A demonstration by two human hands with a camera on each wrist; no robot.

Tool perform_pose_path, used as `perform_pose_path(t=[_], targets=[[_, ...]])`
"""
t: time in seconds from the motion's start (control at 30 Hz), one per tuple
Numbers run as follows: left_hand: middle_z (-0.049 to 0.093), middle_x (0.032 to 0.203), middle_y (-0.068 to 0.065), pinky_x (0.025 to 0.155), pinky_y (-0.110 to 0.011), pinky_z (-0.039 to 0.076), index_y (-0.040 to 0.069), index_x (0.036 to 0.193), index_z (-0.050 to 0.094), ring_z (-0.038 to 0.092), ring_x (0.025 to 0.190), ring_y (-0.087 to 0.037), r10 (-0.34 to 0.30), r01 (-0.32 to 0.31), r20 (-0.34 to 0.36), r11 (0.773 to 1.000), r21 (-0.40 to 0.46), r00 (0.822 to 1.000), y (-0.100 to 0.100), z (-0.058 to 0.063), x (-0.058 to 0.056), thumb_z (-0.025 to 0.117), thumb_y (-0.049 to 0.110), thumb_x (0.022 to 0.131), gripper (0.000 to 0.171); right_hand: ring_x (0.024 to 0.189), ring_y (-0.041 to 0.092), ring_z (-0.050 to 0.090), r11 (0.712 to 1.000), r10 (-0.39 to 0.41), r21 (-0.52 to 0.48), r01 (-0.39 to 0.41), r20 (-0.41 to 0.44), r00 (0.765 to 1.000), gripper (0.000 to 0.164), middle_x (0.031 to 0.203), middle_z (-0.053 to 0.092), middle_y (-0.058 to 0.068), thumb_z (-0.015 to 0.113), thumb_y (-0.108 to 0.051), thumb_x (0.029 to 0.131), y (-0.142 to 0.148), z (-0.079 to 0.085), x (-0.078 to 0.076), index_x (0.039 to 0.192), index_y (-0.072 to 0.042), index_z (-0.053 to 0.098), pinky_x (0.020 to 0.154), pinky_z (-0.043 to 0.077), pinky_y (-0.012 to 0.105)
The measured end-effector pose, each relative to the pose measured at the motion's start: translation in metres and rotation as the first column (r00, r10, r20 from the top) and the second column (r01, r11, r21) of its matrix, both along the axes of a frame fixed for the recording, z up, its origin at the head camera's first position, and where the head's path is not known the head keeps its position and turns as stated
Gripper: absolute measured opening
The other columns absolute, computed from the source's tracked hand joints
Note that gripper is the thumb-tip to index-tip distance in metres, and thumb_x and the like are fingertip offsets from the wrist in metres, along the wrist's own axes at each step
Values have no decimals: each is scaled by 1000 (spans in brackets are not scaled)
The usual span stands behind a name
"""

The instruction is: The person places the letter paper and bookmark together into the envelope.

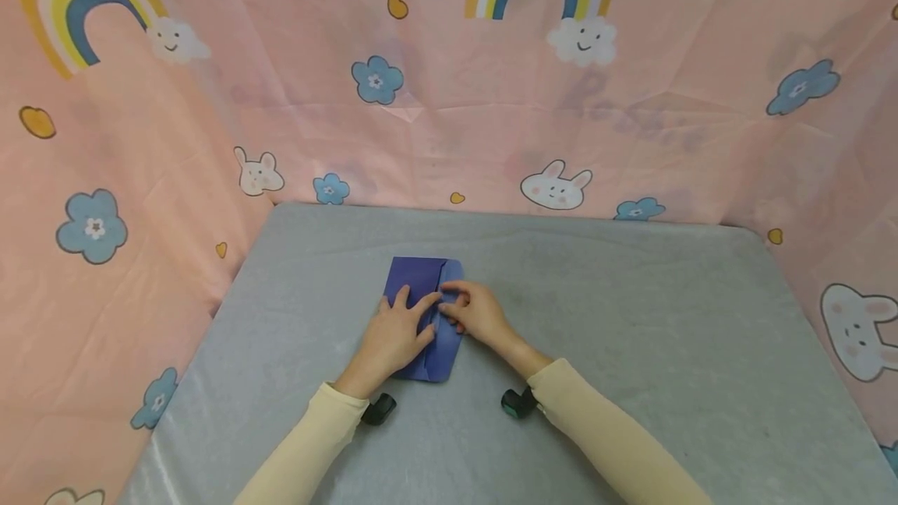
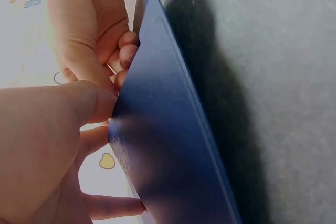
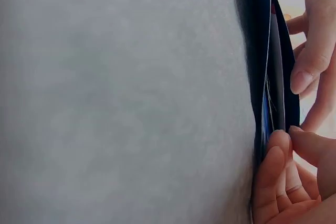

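A blue-purple paper envelope (image 1: 418, 273) lies on the grey cloth, its lighter flap (image 1: 443, 353) folded out to the right. My left hand (image 1: 395, 333) rests on the body of the envelope with fingers spread, the index finger and thumb close to its opening. At that opening my right hand (image 1: 484, 316) pinches the edge of the upper layer between thumb and index finger. The right wrist view shows the mouth of the envelope (image 3: 275, 77) parted, with a gap between its layers. What lies inside cannot be told.
Grey cloth (image 1: 631, 349) covers the table. Pink curtains (image 1: 435, 139) with rainbows, rabbits and flowers hang behind and at both sides. A small black camera (image 1: 380, 409) is at the left wrist, another black camera (image 1: 518, 403) at the right.
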State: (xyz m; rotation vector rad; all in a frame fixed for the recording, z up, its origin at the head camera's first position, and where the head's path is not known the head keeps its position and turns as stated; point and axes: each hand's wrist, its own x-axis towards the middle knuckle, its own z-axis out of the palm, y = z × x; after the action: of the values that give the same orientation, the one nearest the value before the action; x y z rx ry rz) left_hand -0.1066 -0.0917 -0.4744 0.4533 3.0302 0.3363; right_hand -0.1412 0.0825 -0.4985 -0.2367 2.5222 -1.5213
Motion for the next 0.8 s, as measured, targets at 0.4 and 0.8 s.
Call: perform_pose_path(t=[0.4,0.8], targets=[[50,147,-21,75,-54,58,35,144,52,55,120,-53,-17,14,-16,989,-145,1000,-3,-1,5,64,46,92,54,47,9,51,995,66,-63,-71,-78,995,42,60,60,5,70,-14,91,24,1,16,131,-3,62,49,45,23],[43,151,-22,77,-58,50,31,141,56,49,118,-46,48,-48,11,999,-22,999,-5,0,6,70,40,90,54,56,0,48,977,168,169,-127,-254,952,46,68,62,-5,69,-24,93,67,13,35,135,-8,60,55,43,21]])
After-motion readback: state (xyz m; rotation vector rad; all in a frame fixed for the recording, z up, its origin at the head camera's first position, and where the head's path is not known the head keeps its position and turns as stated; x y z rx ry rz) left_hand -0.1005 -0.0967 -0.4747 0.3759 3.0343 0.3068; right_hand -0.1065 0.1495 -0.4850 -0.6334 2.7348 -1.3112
